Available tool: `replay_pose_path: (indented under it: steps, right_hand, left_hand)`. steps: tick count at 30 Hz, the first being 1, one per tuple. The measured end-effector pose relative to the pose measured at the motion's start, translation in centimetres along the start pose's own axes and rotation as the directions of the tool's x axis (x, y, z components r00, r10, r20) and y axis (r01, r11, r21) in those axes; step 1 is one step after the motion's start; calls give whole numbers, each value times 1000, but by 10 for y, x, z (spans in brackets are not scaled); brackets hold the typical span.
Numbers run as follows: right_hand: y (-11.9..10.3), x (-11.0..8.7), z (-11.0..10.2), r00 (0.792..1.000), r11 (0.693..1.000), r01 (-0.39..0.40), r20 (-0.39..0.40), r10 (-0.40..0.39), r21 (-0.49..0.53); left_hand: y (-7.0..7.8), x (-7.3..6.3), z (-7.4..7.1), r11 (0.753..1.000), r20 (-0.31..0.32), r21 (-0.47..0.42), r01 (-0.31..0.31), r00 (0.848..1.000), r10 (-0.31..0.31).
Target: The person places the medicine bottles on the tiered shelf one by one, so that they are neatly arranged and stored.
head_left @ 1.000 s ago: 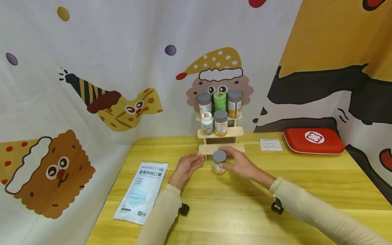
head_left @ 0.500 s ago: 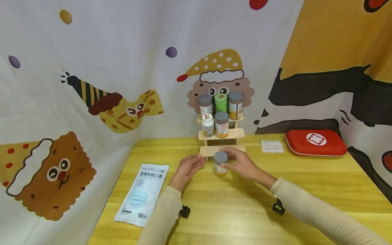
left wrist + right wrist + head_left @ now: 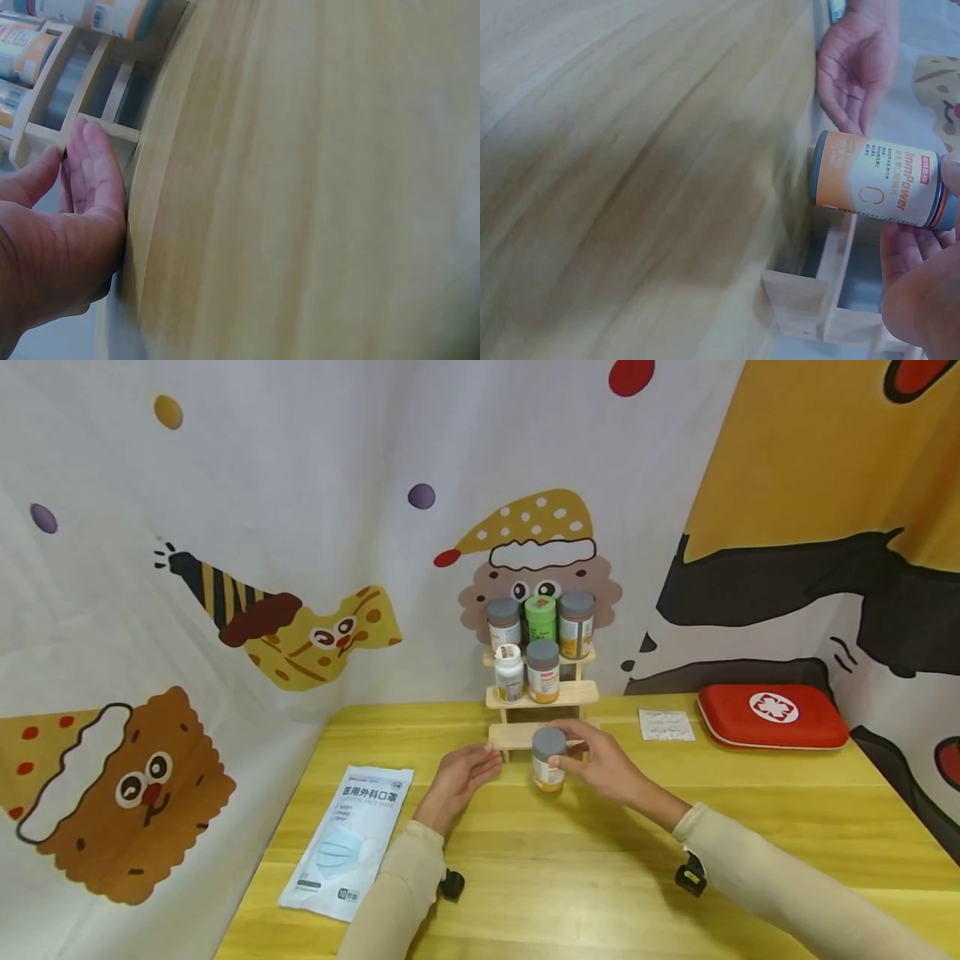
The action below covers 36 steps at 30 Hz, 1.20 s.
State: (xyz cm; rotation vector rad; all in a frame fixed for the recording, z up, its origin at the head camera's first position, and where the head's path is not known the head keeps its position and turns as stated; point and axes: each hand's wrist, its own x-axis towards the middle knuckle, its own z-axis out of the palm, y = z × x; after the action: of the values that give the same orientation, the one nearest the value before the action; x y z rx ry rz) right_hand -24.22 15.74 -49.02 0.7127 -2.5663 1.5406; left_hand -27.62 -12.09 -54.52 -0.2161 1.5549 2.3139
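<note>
My right hand (image 3: 604, 764) grips a supplement bottle (image 3: 549, 768) with a grey lid, thumb and fingers around its upper part. The bottle is upright in front of the lowest step of a small wooden tiered stand (image 3: 517, 737). In the right wrist view the bottle's orange and white label (image 3: 881, 178) faces the camera. My left hand (image 3: 457, 781) is at the left end of that lowest step, fingers fairly straight. In the left wrist view its fingertips (image 3: 91, 135) lie against or very close to the wood; firm contact is hard to tell.
The stand's middle step bears a white bottle (image 3: 509, 675) and a grey-lidded bottle (image 3: 543, 672). On the top step, a green bottle (image 3: 540, 620) is between two grey-lidded ones. A face mask packet (image 3: 348, 843) lies left; a blister pack (image 3: 666, 725) and red first-aid case (image 3: 772, 717) lie right.
My right hand and the bottle have shifted slightly right relative to the stand. The left hand keeps its place at the step's end. The head view has tilted up a little.
</note>
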Motion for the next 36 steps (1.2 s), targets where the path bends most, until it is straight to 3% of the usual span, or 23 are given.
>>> replay_pose_path:
  steps: [16,22,36]
  right_hand:
    - [-18,0,-35,997,992,68,-36,-72,-102]
    - [-25,6,-49,991,986,95,-84,-107,-134]
    - [-33,29,-62,966,984,62,-238,-101,-164]
  left_hand:
    - [-1,-1,2,1000,-15,5,-26,1000,26]
    - [-3,-1,1,999,-9,12,-35,999,36]
    - [-3,-1,1,1000,-20,-7,-25,1000,25]
